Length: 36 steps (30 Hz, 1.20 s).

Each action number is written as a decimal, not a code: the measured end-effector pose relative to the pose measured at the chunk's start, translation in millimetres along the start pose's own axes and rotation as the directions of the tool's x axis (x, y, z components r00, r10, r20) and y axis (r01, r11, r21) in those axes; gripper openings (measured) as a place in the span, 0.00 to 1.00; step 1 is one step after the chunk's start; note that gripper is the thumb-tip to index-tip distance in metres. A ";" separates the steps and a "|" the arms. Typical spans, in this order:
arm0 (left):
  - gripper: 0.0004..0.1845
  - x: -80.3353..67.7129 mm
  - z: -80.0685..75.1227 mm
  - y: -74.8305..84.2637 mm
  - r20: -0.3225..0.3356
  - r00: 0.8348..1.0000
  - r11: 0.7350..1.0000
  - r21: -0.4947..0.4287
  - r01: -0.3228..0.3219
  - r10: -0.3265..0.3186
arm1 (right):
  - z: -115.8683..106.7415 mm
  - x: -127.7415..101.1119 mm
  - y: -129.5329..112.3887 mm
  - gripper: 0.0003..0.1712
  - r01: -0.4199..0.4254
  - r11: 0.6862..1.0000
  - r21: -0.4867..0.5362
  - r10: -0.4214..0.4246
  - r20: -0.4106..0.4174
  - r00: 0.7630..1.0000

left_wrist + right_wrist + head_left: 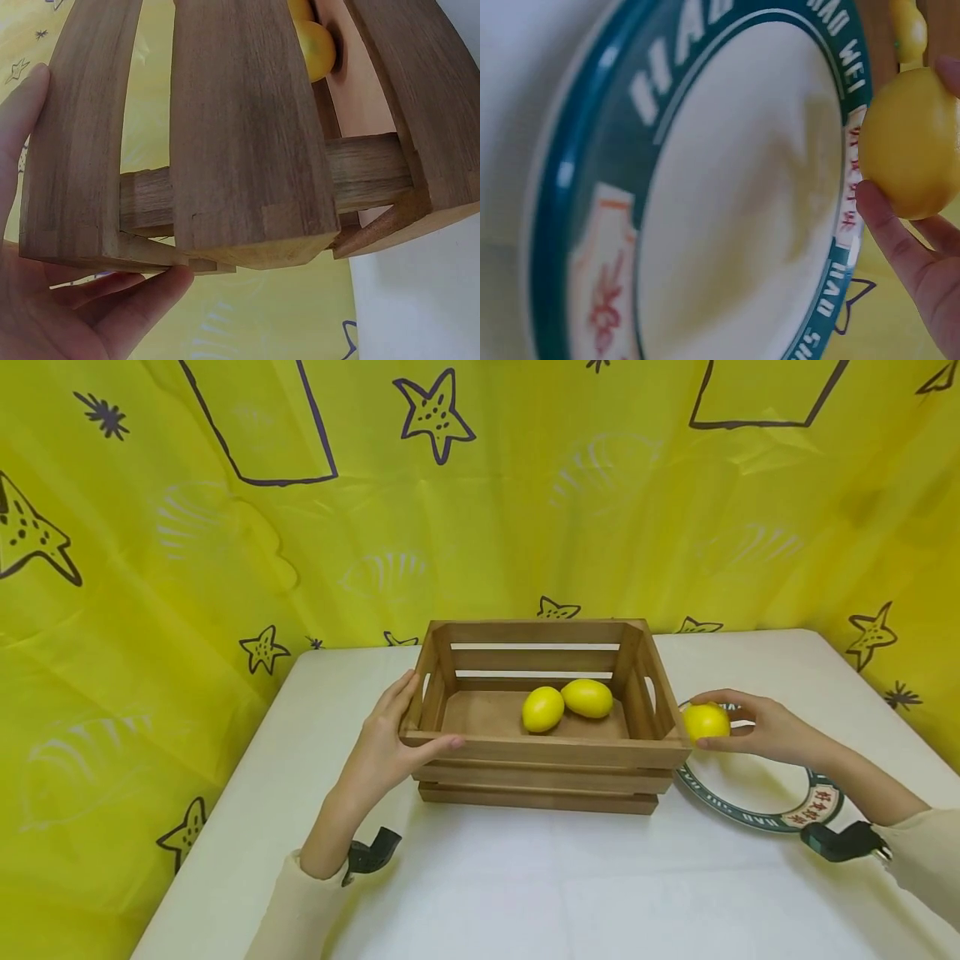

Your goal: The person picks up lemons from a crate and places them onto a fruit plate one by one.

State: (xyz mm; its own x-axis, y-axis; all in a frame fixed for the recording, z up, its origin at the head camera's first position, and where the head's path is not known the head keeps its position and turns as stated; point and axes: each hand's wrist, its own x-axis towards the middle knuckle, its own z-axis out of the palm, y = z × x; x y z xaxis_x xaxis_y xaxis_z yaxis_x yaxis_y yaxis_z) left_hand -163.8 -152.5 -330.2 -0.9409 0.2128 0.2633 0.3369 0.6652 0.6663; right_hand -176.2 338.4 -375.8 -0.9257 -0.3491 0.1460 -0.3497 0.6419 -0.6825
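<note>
A slatted wooden crate (540, 752) (247, 150) stands mid-table with two yellow lemons (543, 708) (587, 697) lying inside; one lemon (315, 49) shows through the slats in the left wrist view. My left hand (390, 743) (67, 300) grips the crate's front left corner, thumb on the front rail and fingers along the left side. My right hand (757, 727) pinches a third lemon (706, 722) (911, 142) between thumb and fingers, just right of the crate and above the far left part of a white plate (750, 789) (727, 187) with a dark green lettered rim.
The white table (525, 885) runs to a rounded right edge and a left edge. A yellow cloth (480, 502) with star drawings hangs close behind the crate and along both sides.
</note>
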 end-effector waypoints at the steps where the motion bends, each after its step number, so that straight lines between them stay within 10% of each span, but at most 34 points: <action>1: 0.57 0.0 0.1 0.0 -0.001 1.000 1.000 -0.001 0.000 0.000 | 1.6 -0.3 2.6 0.31 0.009 1.000 0.010 -0.009 0.004 1.000; 18: 0.57 1.8 -1.1 1.1 0.002 1.000 1.000 -0.004 -0.003 0.003 | 11.8 -3.4 14.6 0.34 0.124 0.991 0.055 -0.125 0.012 0.992; 36: 0.57 1.7 -0.9 0.1 0.005 1.000 1.000 -0.011 -0.004 0.004 | -12.7 -1.6 6.2 0.27 0.029 0.998 -0.061 -0.031 -0.031 0.999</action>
State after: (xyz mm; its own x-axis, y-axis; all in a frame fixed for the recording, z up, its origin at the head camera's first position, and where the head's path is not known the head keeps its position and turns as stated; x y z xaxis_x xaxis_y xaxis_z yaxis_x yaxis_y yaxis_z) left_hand -165.3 -152.7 -329.0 -0.9398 0.2186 0.2627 0.3408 0.6566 0.6729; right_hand -178.7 351.6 -371.2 -0.9185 -0.3475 0.1888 -0.3844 0.6721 -0.6329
